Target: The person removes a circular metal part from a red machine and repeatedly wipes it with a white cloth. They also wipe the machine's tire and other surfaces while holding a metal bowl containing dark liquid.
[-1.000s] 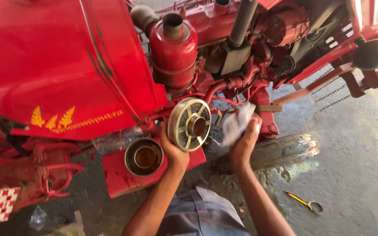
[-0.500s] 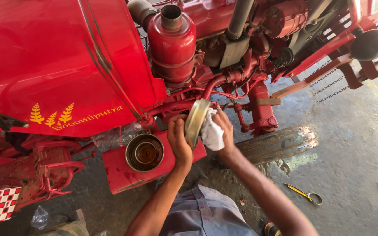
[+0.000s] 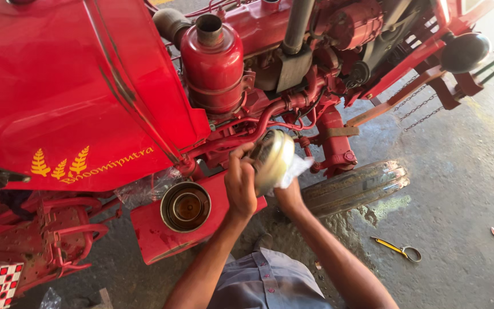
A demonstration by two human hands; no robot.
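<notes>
Seen from above, beside a red tractor (image 3: 75, 86) parked on a concrete floor (image 3: 458, 189). Left hand (image 3: 240, 182) clamped on the rim of a round metal bowl (image 3: 273, 159), fingers curled over its near edge, holding it tilted on its side just in front of the engine pipes. Right hand (image 3: 288, 191) mostly hidden behind the bowl, closed on a white rag (image 3: 294, 170) pressed against the bowl's far face; exact finger grip there hard to tell. Just below and left of the left hand, an open round housing (image 3: 185, 206) set in a red bracket, dark and oily inside. Above, a red upright canister (image 3: 212, 63) with a short grey pipe on top. Right of the hands, a front tyre (image 3: 353, 186) lying against the floor, wet stains beside it. Further right on the floor, yellow-handled pliers (image 3: 397, 249), well apart from both hands. At bottom, a grey-blue shirt (image 3: 267, 283)
</notes>
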